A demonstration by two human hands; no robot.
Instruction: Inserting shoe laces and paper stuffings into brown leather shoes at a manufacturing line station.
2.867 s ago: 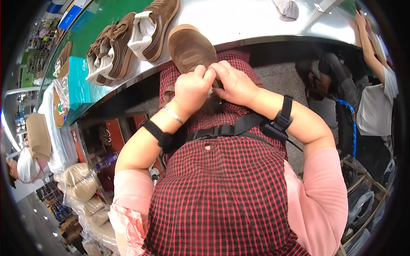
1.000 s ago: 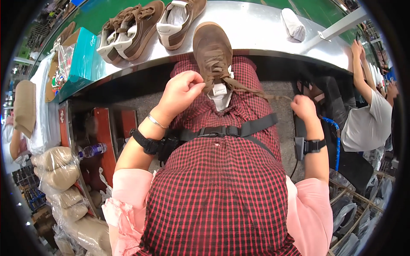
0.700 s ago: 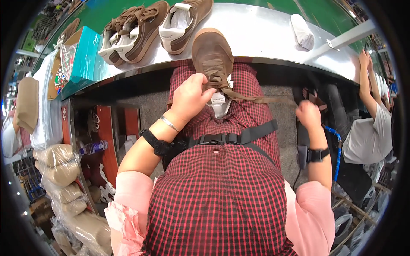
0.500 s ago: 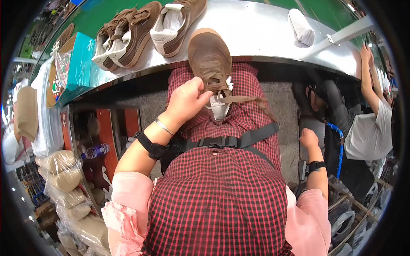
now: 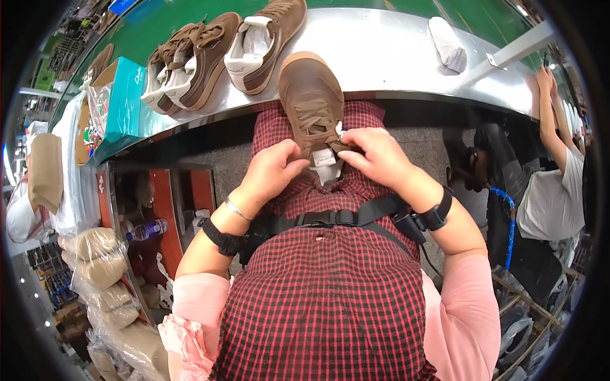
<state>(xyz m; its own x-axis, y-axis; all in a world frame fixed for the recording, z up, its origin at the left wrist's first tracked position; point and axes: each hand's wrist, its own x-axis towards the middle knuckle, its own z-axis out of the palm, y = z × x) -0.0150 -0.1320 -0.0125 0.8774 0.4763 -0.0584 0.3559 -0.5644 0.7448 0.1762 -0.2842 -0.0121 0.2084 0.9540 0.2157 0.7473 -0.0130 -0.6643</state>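
A brown lace-up shoe (image 5: 310, 89) with a gum-coloured sole edge rests toe-away across my lap, against the bench edge. Its white tongue and lining (image 5: 326, 166) face me. At the left of the shoe's opening, my left hand (image 5: 274, 166) is closed, thumb and forefinger pinching what looks like a brown shoelace. My right hand (image 5: 376, 154) pinches the brown shoelace (image 5: 340, 147) at the opening's right side. A small white bit shows beside those right fingertips. The laces cross over the shoe's front between both hands.
Several matching brown-and-white shoes (image 5: 260, 54) stand on the metal bench (image 5: 362, 47), by a teal box (image 5: 124, 95). A white wrapped bundle (image 5: 447, 44) lies farther right. Bagged beige items (image 5: 95, 254) are stacked at left. A co-worker in grey (image 5: 549, 200) sits at right.
My right hand has come in from the far right to the shoe, and the lace that stretched out rightward is now gathered at its fingers. The shoe has shifted slightly toward me.
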